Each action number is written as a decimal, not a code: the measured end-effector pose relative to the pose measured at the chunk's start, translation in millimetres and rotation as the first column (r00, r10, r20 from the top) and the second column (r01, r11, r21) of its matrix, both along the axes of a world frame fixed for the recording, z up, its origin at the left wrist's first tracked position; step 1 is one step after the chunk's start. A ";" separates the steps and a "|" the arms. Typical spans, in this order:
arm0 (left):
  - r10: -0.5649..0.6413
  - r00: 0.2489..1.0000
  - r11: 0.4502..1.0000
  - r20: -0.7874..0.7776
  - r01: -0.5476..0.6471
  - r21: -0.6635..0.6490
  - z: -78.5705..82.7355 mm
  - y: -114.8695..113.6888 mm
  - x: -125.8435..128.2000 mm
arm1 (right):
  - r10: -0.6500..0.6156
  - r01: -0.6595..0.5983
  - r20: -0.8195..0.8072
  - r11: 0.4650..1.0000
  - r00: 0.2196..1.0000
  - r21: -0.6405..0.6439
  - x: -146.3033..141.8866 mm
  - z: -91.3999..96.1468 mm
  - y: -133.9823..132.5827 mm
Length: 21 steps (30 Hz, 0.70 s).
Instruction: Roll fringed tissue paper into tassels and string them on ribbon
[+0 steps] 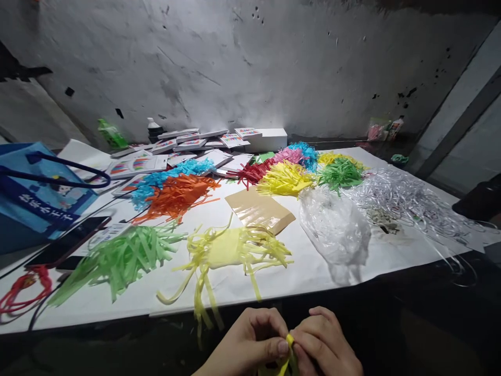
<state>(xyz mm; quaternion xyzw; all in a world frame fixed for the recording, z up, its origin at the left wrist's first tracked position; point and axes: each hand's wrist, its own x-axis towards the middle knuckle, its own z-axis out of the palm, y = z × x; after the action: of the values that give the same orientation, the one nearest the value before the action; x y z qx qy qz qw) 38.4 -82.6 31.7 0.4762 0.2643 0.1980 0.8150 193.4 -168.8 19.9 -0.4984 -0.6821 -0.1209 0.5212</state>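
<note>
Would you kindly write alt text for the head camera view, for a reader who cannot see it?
A person's left hand and right hand pinch a yellow strip in front of a white-covered table. A pale yellow fringed bundle and a light green fringed bundle lie nearest; farther back are other colourful bundles, a flat brown packet and white boxes.
</note>
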 end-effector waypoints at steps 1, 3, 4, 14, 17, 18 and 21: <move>0.000 1.000 0.999 -0.008 0.000 0.033 1.1 0.2 -0.5 | 0.012 -0.012 -0.010 1.000 1.000 -0.002 0.0 -0.4 -0.3; 0.001 0.999 0.995 -0.032 0.002 0.100 2.0 0.7 -1.8 | 0.025 -0.026 -0.010 1.000 1.000 -0.013 0.2 -3.7 -1.4; 0.003 0.999 0.992 -0.044 0.002 0.123 1.6 0.7 -2.1 | 0.015 -0.015 -0.013 1.000 1.000 -0.015 -0.4 -6.4 -1.9; 0.137 0.989 0.871 -0.050 -0.096 0.483 -8.7 -7.8 -0.1 | -0.093 0.089 -0.182 0.996 0.979 -0.031 -12.7 -30.1 -4.1; 0.093 0.995 0.744 -0.047 -0.037 0.668 -5.6 -5.5 -3.6 | -0.044 0.042 -0.049 0.998 0.998 -0.042 -4.2 -32.7 -5.0; 0.089 0.995 0.706 -0.038 -0.036 0.708 -3.6 -3.8 -4.1 | -0.066 0.064 -0.040 0.997 0.997 -0.045 -4.4 -33.6 -4.6; 0.078 0.997 0.645 -0.002 -0.049 0.762 3.3 2.7 -2.3 | -0.176 0.173 -0.114 0.984 0.978 -0.042 -13.9 -36.3 -0.7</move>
<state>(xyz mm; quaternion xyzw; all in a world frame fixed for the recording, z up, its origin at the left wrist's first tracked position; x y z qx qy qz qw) 36.0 -79.9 35.0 0.7680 0.1871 0.3108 0.5278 179.5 -169.5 -16.4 -0.5708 -0.6058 -0.1257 0.5398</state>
